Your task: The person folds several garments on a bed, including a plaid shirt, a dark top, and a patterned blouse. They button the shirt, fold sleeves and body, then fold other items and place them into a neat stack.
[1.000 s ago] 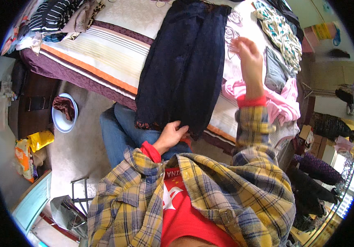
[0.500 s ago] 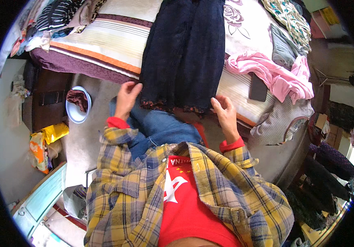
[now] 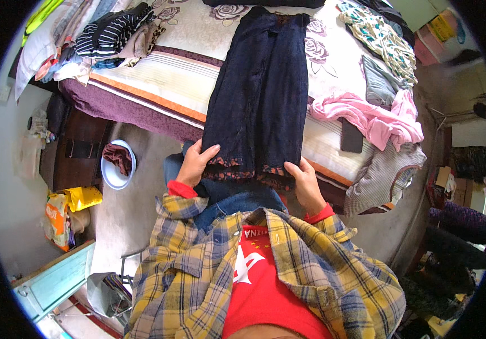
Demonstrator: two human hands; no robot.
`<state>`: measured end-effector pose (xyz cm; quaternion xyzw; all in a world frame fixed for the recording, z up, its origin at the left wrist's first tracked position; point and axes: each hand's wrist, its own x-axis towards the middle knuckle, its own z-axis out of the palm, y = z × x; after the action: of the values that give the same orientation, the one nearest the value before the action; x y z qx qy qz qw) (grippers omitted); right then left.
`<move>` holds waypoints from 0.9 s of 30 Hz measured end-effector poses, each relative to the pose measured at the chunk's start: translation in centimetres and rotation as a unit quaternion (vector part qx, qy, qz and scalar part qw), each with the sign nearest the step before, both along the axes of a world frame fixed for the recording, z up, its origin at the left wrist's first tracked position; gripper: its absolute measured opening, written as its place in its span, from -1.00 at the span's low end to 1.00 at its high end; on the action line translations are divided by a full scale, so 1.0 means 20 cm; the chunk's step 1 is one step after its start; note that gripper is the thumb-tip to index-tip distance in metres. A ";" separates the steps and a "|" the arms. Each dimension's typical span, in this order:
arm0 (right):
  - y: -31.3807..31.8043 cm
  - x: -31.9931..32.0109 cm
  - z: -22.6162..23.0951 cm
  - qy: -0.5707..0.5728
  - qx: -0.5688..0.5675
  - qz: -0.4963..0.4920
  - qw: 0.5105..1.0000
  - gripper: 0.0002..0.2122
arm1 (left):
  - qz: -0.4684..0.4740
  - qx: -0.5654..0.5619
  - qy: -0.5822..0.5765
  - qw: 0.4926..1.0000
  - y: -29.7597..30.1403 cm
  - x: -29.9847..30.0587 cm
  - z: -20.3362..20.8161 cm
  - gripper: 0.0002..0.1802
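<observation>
Right hand [image 3: 306,183] reached trousers [image 3: 257,96]; bag [image 3: 56,219] unreadable.

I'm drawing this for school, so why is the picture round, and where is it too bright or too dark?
Head view: the fisheye lens makes it round, with black corners; head view: the pale bedcover looks nearly washed out in places; head view: the dark blue garment shows only faint folds, and the dark clothes at lower right sink into shadow.
</observation>
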<state>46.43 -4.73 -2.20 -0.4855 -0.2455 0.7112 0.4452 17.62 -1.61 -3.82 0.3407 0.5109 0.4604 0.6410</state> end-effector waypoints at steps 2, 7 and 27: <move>-0.05 0.00 0.09 0.031 -0.020 -0.029 0.999 -0.77 | 0.014 -0.027 -0.038 0.999 -0.04 -0.01 0.10 -0.66; -0.18 -0.02 0.18 0.092 -0.086 0.002 0.992 -0.76 | 0.015 -0.086 -0.034 0.996 -0.21 -0.02 0.22 -0.63; 0.82 0.03 0.12 0.138 0.121 -0.160 0.970 -0.62 | 0.121 -0.022 -0.207 0.971 0.89 0.16 0.24 -0.31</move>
<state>47.13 11.65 0.24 -0.3581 -0.1855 0.6559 0.6381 20.89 16.12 0.99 0.1595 0.4143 0.5840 0.6796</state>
